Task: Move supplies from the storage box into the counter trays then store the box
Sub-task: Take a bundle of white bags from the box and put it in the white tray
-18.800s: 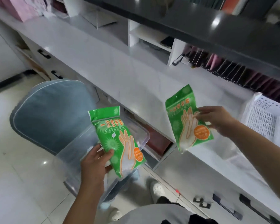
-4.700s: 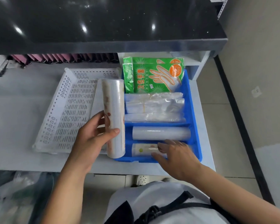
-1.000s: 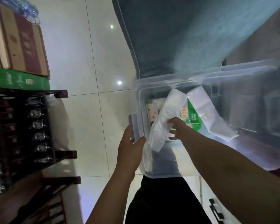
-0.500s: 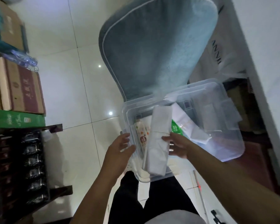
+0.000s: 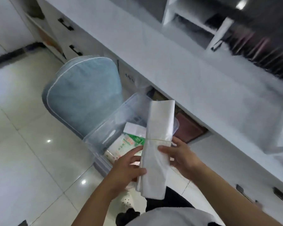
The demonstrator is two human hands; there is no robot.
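Both hands hold 1 bundle of plastic bags [image 5: 157, 144]: right hand [image 5: 181, 158] wraps its lower half, thumb across the front, fingers behind; left hand [image 5: 129, 167] presses fingertips against the opposite edge, pinching the stack between the 2 hands. Bundle is upright, slightly tilted, lifted clear above the storage box [image 5: 114, 128]. 1 thin rubber band [image 5: 158, 139] cinches it near the middle.

Judgement: light, soft, floppy, likely slippery film; the top half stands unsupported and could sag or fan out. Best hold is at or just below the band, where the layers are bound.

Box sits on the floor beside a blue chair [image 5: 83, 98], under the counter [image 5: 194, 75]. Green-and-white packets [image 5: 126, 144] remain inside; the count is unclear through motion blur.
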